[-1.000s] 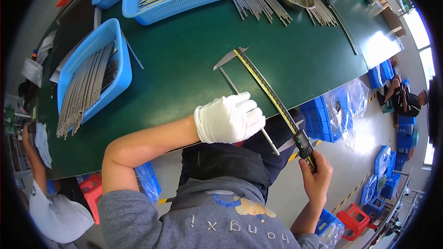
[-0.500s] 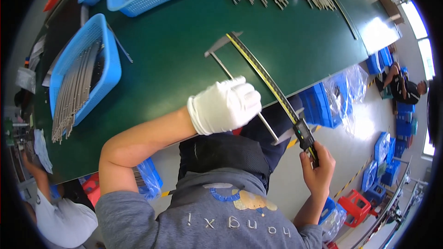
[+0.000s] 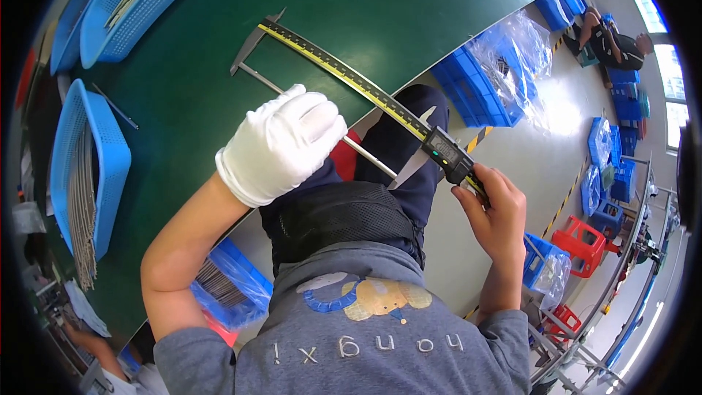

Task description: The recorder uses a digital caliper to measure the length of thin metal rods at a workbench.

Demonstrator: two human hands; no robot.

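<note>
I judge the measuring well along: the slim, straight grey metal rod (image 3: 367,156) already lies between the jaws of the long caliper with a black-and-yellow scale (image 3: 358,86), beside its beam and over the table's edge. Its upper end seems to meet the fixed jaw; I cannot tell whether a reading is done. The left hand (image 3: 281,148), in a soft, wrinkled white fabric glove, is curled around the rod. The bare right hand (image 3: 491,208) pinches the caliper near its boxy black display housing (image 3: 447,152). On the smooth green table (image 3: 190,51), more thin metal rods (image 3: 85,197) lean in a light-blue perforated plastic basket (image 3: 117,168); whether any await measuring, I can't say.
</note>
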